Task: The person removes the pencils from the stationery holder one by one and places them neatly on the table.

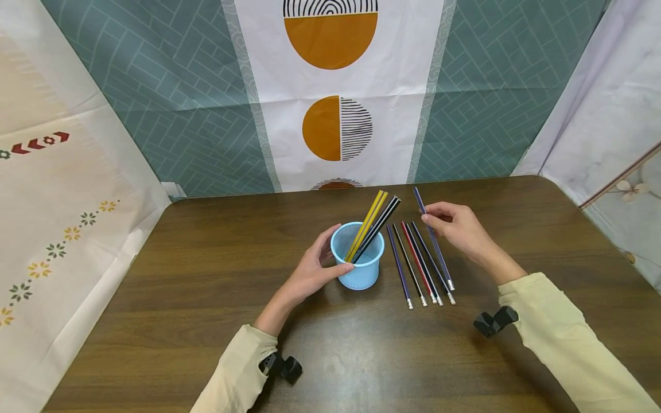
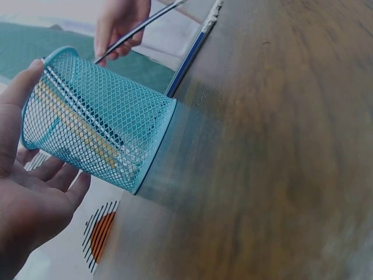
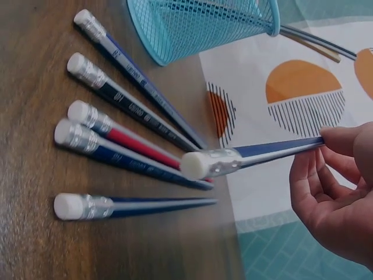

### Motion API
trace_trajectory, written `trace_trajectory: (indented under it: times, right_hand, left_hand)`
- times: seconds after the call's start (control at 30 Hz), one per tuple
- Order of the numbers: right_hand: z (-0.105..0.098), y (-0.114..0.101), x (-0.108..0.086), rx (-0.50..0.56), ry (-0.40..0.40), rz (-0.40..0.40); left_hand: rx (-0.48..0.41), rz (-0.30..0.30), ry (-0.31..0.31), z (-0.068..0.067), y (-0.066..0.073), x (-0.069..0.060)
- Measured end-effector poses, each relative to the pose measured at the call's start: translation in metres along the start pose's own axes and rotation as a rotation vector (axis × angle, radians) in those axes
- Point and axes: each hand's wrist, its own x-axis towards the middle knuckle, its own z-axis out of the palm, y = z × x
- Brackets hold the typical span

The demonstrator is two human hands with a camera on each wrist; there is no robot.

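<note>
My left hand [image 1: 312,269] grips a light blue mesh pencil cup [image 1: 360,279], thumb at the near side and fingers around the far left. Yellow pencils [image 1: 364,229] and black pencils [image 1: 383,221] lean to the right inside it. Between thumb and fingertips, my right hand [image 1: 458,230] pinches a blue pencil [image 3: 274,150] near its far end. In the right wrist view its white eraser end [image 3: 195,166] points toward the camera, above the table. Beside the cup lies a row of several pencils, among them a red pencil [image 1: 416,258] and a blue pencil [image 1: 398,267], erasers toward me.
The brown wooden table [image 1: 217,287] ends at the back against a patterned cloth [image 1: 206,143]. Pale cloths hang at the left [image 1: 77,189] and right. Each sleeve carries a small black wrist device, one on the left [image 1: 280,367] and one on the right [image 1: 496,322].
</note>
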Motion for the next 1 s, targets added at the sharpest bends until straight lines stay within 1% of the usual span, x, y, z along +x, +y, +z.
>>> trace_trajectory:
  times: [0.4,0.77,1.0]
  right_hand:
    - [-0.003,0.017,0.003,-0.006,0.020,0.046]
    - [-0.006,0.029,0.001,-0.096,-0.011,0.081]
    - [-0.006,0.036,-0.001,-0.145,-0.024,0.099]
  left_hand:
    - [0.002,-0.015,0.004,0.000,0.001,0.000]
    - [-0.006,-0.014,0.005,0.001,0.003,0.000]
    - [-0.007,-0.024,0.008,0.002,0.003,-0.001]
